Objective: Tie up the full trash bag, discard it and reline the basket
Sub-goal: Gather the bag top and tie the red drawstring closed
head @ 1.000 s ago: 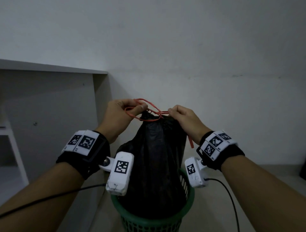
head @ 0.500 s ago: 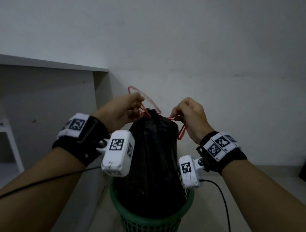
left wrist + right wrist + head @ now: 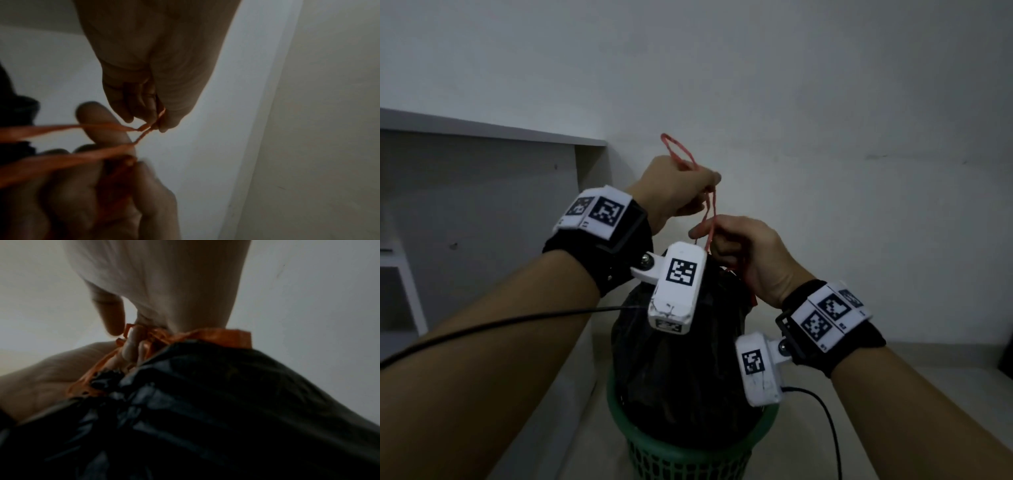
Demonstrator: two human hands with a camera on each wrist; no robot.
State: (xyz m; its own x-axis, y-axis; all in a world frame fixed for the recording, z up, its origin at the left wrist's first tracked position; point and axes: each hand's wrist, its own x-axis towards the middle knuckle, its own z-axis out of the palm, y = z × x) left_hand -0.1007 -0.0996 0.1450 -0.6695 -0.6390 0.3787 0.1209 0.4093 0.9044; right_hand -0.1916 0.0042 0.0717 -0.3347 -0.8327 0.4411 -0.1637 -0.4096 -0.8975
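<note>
The left hand (image 3: 678,192) pinches a red drawstring (image 3: 709,209) between thumb and curled fingers, with a spare loop of it standing up above the knuckles. The right hand (image 3: 750,253) sits lower and nearer, its fingers curled round the other run of the same string just above the gathered neck of the black bag (image 3: 681,370). The bag stands full in the green basket (image 3: 688,455), directly under both hands.

In the left wrist view the two strands cross just beyond the fingertips (image 3: 144,116), so the step in hand looks like tying the knot.

To do it well:
- Keep both pinches close to the crossing, so the strands do not slacken between the fingers.
- Pull the ends apart sideways rather than upward; an upward pull would lift the bag instead of tightening the knot.
- Seat the knot down against the puckered neck below the right fingers, where the plastic is already bunched.
- The string is thin and flat, so it may slip or cut in; pull steadily, not with a jerk.
</note>
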